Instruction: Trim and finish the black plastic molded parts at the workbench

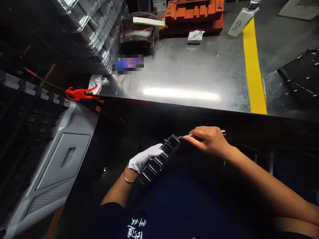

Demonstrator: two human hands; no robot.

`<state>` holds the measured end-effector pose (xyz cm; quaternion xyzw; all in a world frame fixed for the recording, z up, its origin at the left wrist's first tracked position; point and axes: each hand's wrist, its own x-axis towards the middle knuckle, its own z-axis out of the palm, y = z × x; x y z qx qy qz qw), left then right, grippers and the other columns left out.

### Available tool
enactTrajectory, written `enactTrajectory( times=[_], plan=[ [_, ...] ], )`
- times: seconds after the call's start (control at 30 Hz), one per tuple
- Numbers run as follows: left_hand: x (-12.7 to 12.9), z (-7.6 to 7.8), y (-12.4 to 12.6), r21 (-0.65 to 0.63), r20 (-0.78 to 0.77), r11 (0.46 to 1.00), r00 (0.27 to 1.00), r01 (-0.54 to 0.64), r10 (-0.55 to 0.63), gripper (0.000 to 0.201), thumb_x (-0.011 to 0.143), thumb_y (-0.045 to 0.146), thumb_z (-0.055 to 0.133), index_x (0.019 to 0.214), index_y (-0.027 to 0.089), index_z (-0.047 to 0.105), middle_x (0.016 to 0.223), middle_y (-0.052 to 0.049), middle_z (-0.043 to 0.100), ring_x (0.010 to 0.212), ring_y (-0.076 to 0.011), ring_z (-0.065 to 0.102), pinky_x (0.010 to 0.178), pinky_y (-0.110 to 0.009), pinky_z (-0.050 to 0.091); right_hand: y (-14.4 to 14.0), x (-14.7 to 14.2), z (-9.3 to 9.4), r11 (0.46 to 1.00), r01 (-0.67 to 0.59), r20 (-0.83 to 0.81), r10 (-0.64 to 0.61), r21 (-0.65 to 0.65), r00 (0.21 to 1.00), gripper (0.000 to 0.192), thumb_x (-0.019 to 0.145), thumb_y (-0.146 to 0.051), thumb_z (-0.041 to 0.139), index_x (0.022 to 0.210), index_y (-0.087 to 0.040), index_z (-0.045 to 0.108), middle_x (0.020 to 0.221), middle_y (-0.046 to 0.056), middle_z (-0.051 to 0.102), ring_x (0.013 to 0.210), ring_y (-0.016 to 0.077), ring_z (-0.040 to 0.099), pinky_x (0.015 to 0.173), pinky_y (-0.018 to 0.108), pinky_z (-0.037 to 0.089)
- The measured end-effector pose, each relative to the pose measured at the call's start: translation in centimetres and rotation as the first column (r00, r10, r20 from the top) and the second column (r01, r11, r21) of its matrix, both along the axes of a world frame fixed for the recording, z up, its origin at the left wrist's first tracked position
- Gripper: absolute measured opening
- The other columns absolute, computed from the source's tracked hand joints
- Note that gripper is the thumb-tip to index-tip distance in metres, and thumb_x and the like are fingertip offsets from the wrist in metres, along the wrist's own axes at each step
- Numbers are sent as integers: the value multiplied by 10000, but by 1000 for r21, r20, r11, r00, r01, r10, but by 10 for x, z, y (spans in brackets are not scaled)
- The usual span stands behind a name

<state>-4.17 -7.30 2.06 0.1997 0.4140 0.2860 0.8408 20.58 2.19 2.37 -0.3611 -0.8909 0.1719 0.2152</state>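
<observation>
Low in the middle of the frame the left hand point(144, 158), in a white glove, is wrapped around a long black ribbed plastic part point(159, 159), fingers curled over its upper edge, holding it slanted above the lap, clear of the bench. The bare right hand point(210, 141) pinches a thin metal blade tool point(185, 136) between thumb and fingers, its tip touching the upper end corner of the part. Judging from this, the trimming or scraping is under way at that one corner; whether the other edges have been dealt with cannot be told, since the part is dark and small in view. Across the middle of the frame runs a shiny steel worktable point(189, 76) with a yellow tape stripe point(253, 66) at the right. At upper left stands a stack of clear plastic trays point(97, 30); what they hold cannot be made out. Beside it, upper centre, sits a dark brown container point(137, 35) with a pale flat strip lying across its top, contents hidden. An orange fixture block point(194, 16) lies at top centre with a crumpled white cloth point(195, 37) just in front. At the left edge is a grey plastic crate point(57, 159), its inside not visible, and a red-handled tool point(79, 94) rests at the table's near left corner
</observation>
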Motion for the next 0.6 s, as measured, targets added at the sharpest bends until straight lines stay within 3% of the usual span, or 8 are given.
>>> enactTrajectory(
  times=[0.27,0.43,0.6],
  plan=[
    [0,-9,7,6,-33,1000,999,22,-22,476,712,431,730,1073,137,632,834,-61,632,686,-138,557,667,-265,438,5,13,-1,998,-37,63,41,-53,997,445,909,-477,501,599,-183,626,526,11,564,471,99,495,458,253,251],
    [3,-12,2,-89,53,996,999,10,-5,522,701,458,726,1094,142,593,806,-37,600,557,-92,508,524,-226,404,3,22,3,987,-143,-5,143,-76,990,424,904,-446,533,592,-173,618,507,1,533,454,87,476,459,240,283],
    [6,-7,6,-112,76,994,997,19,-10,560,673,431,754,1117,134,585,799,-34,590,572,-86,496,527,-220,383,1,17,5,997,-42,-38,39,-72,999,409,913,-462,512,649,-184,656,546,16,588,485,96,510,471,232,317]
  ],
)
